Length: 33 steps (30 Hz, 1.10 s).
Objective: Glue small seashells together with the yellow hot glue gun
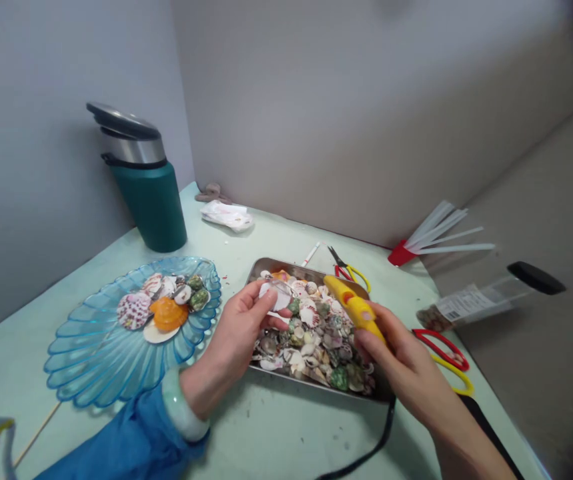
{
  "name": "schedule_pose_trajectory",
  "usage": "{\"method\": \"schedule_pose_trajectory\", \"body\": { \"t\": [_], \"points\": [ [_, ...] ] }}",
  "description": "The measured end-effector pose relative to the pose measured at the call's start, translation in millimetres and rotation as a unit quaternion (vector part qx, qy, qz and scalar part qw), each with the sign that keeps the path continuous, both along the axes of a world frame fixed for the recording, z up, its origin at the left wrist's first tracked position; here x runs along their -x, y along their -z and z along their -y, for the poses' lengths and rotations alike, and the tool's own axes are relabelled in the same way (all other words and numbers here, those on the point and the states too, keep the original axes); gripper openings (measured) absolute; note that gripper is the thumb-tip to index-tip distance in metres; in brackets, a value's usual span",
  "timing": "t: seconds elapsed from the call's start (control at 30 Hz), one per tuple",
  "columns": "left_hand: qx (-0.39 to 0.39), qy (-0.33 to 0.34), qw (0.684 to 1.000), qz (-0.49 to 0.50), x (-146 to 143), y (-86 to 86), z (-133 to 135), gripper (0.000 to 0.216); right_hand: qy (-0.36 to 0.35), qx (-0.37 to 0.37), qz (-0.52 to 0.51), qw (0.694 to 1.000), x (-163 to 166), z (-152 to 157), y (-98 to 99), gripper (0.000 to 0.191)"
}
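Observation:
My left hand [239, 333] pinches a pale scallop shell [277, 295] between thumb and fingers, over the left part of a metal tray [286, 268] heaped with several small mixed shells [316, 340]. My right hand [399, 357] is wrapped round a yellow glue gun [352, 307], whose nozzle points up and left toward the held shell, a short gap away. A black cord [366, 453] runs from the gun down to the table's near edge.
A blue scalloped glass plate [86, 360] at left bears several shells. A teal flask [146, 187] stands behind it. Small scissors [346, 267] lie behind the tray. Red and yellow handles [449, 357], a clear bottle [486, 297] and white glue sticks [436, 233] lie at right.

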<state>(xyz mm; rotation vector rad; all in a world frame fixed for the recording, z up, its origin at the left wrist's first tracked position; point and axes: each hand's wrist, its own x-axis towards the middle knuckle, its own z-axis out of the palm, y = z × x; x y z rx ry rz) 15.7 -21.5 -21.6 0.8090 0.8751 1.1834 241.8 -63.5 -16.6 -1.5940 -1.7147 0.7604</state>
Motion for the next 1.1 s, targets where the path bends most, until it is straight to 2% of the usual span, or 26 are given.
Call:
{"method": "schedule_pose_trajectory", "body": {
  "t": [0.1,0.23,0.37,0.5,0.73,0.9,1.1],
  "points": [
    [0.014,0.017,1.000,-0.014,0,-0.5,0,0.023,0.006,0.015,-0.201,0.979,-4,0,9.7,0.023],
    [0.039,0.050,0.997,-0.041,0,2.0,-1,0.026,-0.002,0.066,-0.284,0.956,-2,3,27.3,0.038],
    [0.043,0.070,0.994,-0.070,0,5.3,-2,0.025,-0.019,0.105,-0.284,0.953,-2,8,36.4,0.030],
    [0.055,0.076,0.991,-0.090,-1,5.7,-2,0.024,-0.031,0.120,-0.260,0.958,-3,11,37.4,0.033],
    [0.059,0.073,0.987,-0.133,-2,3.9,-1,0.027,-0.031,0.078,-0.229,0.970,1,9,26.9,0.023],
    [0.057,0.074,0.982,-0.167,-4,3.0,0,0.031,-0.029,0.075,-0.216,0.973,4,9,21.7,0.022],
    [0.058,0.076,0.980,-0.175,-7,2.1,2,0.030,0.041,0.093,-0.215,0.971,13,13,16.0,0.032]
  ]
}}
